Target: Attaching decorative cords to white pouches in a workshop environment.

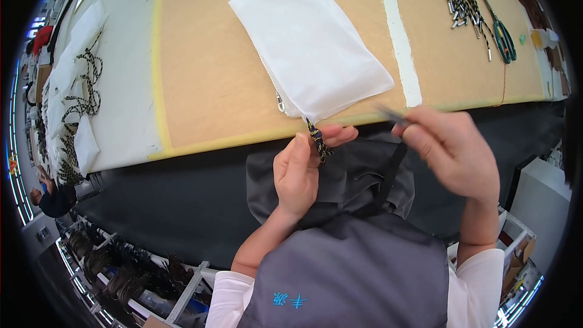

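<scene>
A white fabric pouch (pixel 313 43) lies flat near the table's front edge, with a metal clasp (pixel 280 103) showing at its near left side. From its near corner comes a knotted black-and-yellow cord (pixel 317 141). My left hand (pixel 297 173) pinches this cord between thumb and fingers, just off the table edge, with other fingertips stretched to the right. To the right, my right hand (pixel 452 146) is closed around a small pointed metal tool (pixel 392 115), its tip aimed left toward the pouch. Motion blurs that tool, so its exact kind cannot be told.
Green-handled scissors (pixel 503 40) and a bundle of dark cords with metal tips (pixel 458 9) lie at the far right. White pouches with patterned cords (pixel 79 97) are heaped at the left. Behind the left side, another person (pixel 51 197) is at work near storage racks (pixel 146 285).
</scene>
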A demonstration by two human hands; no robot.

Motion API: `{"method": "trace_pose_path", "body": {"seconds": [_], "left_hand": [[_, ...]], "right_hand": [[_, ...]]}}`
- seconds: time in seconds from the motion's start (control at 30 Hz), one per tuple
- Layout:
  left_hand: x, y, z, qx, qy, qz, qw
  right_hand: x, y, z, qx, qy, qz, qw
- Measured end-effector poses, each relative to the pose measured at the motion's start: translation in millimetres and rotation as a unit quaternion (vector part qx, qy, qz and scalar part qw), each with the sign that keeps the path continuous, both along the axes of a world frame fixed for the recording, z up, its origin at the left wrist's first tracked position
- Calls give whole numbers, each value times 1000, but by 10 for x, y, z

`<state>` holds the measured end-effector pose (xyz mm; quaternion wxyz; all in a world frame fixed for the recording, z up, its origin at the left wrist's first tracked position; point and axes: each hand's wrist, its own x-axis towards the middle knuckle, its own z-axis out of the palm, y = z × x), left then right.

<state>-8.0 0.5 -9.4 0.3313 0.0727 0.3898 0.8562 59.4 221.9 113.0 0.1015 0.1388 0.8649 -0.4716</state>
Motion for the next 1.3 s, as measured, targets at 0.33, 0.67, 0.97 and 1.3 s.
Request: {"method": "trace_pose_path", "body": {"seconds": [0.33, 0.67, 0.97, 1.3], "left_hand": [[139, -160, -19, -187, 193, -84, 960], [-478, -39, 558, -355, 715, 50, 600], [-779, 222, 582, -310, 695, -96, 642], [-880, 220, 540, -270, 724, -95, 627]], "right_hand": [[-256, -477, -316, 4, 135, -83, 987], [-100, -627, -591, -53, 179, -103, 977], [-11, -554, -719, 36, 292, -106, 950], [-84, -429, -785, 124, 334, -28, 934]]}}
